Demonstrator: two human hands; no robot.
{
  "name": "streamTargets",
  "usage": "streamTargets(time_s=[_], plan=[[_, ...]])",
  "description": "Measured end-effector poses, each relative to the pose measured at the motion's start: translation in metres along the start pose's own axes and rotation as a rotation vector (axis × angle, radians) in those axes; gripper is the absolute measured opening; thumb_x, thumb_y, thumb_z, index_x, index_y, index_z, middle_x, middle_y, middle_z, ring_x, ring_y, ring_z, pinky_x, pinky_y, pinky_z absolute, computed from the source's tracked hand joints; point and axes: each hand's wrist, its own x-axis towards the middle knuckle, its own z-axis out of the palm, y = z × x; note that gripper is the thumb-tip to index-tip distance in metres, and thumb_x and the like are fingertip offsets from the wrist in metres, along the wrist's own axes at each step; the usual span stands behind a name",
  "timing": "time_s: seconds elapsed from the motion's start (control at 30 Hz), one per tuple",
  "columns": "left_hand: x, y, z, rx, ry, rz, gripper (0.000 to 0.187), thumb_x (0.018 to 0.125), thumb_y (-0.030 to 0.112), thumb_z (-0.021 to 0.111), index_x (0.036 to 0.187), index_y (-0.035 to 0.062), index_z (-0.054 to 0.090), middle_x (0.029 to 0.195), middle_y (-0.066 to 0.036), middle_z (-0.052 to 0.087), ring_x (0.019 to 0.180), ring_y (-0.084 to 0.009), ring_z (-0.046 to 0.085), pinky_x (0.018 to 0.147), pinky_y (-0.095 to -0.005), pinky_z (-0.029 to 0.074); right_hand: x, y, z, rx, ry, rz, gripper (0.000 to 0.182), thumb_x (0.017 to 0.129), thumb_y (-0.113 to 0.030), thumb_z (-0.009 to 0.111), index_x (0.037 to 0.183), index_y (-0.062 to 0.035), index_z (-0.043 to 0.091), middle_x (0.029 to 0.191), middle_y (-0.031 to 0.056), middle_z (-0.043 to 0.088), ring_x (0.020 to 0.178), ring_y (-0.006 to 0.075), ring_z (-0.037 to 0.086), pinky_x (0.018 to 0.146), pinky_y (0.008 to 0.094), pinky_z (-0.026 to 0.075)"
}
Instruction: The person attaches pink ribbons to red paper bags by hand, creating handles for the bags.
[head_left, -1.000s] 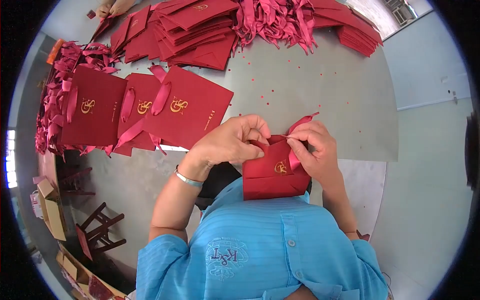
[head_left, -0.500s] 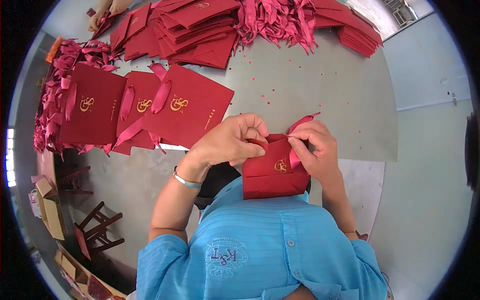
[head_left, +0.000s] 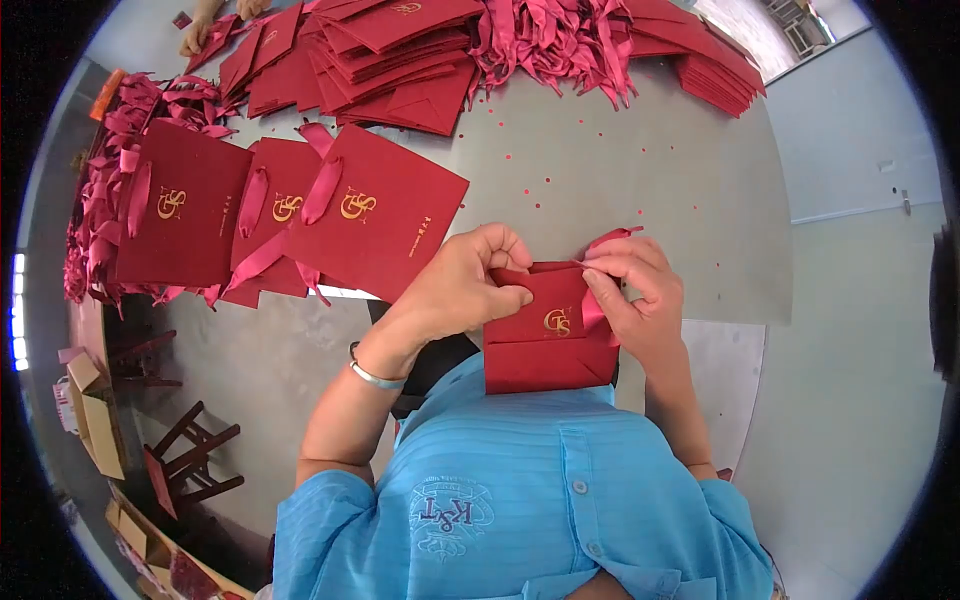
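Close to my chest is a small red paper gift bag with gold lettering on its front. My left hand pinches the bag's upper left edge between thumb and curled fingers. At the upper right edge, my right hand has thumb and forefinger closed on a pink ribbon. Part of this ribbon hangs down the bag's front, and a loose end sticks out above my right fingers. How the ribbon passes through the bag is hidden by the fingers.
Finished-looking red bags with ribbon handles lie on the table's left side. Farther back are stacked flat bags, a heap of pink ribbons and more bags. Another person's hands are at the far left. A wooden stool stands below.
The bag's front has turned slightly flatter toward me, and my right hand has shifted a little to the right. Both hands keep their hold. The other person's hands moved slightly.
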Motion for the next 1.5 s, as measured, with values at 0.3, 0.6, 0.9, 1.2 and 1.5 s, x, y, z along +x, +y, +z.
streamTargets(time_s=[0.3, 0.6, 0.9, 1.2, 1.5], plan=[[-0.008, -0.009, -0.005, -0.044, 0.014, 0.008, 0.025, 0.081, -0.011, 0.055, 0.103, -0.0014, 0.049, 0.086, -0.006, 0.061, 0.051, -0.0052, 0.052, 0.04, -0.0198, 0.037, 0.005, -0.029, 0.004, -0.045, 0.0, -0.184, 0.017, 0.071, 0.003, 0.074, 0.086, -0.0021, 0.07, 0.078, 0.0079, 0.065, 0.066, 0.0186, 0.06, 0.055, 0.0278, 0.046], [-0.011, -0.005, -0.012, 0.046, -0.039, 0.023, 0.015, 0.09, -0.008, 0.045, 0.102, -0.0042, 0.052, 0.077, -0.005, 0.058, 0.047, -0.0066, 0.052, 0.043, -0.0205, 0.04, 0.017, -0.034, 0.018, -0.057, -0.081, -0.177, 0.012, 0.068, 0.004, 0.072, 0.075, -0.0043, 0.066, 0.059, 0.0037, 0.055, 0.047, 0.0131, 0.051, 0.042, 0.0264, 0.038], [-0.011, -0.003, -0.012, 0.082, -0.032, 0.009, 0.01, 0.091, -0.007, 0.046, 0.098, -0.0042, 0.053, 0.075, -0.004, 0.059, 0.046, -0.0074, 0.054, 0.043, -0.0211, 0.04, 0.019, -0.041, 0.024, -0.154, -0.149, -0.221, 0.015, 0.065, -0.001, 0.071, 0.063, -0.0077, 0.057, 0.054, 0.0024, 0.051, 0.044, 0.0176, 0.05, 0.039, 0.0293, 0.038], [-0.01, 0.0, -0.007, 0.126, -0.008, -0.002, 0.009, 0.089, -0.007, 0.047, 0.095, -0.0039, 0.053, 0.075, -0.004, 0.06, 0.046, -0.0072, 0.054, 0.042, -0.0213, 0.041, 0.017, -0.045, 0.025, -0.265, -0.173, -0.189, 0.016, 0.062, 0.0, 0.068, 0.06, -0.0079, 0.055, 0.053, 0.0025, 0.051, 0.042, 0.0179, 0.049, 0.039, 0.0298, 0.038], [-0.008, 0.003, 0.0, 0.237, 0.068, -0.032, 0.003, 0.088, -0.003, 0.054, 0.09, -0.0032, 0.055, 0.074, -0.004, 0.061, 0.05, -0.0074, 0.055, 0.045, -0.0225, 0.044, 0.023, -0.068, 0.032, -0.56, -0.302, -0.161, 0.015, 0.063, -0.008, 0.066, 0.058, -0.0079, 0.052, 0.057, 0.0065, 0.054, 0.047, 0.0213, 0.055, 0.041, 0.0326, 0.043]])
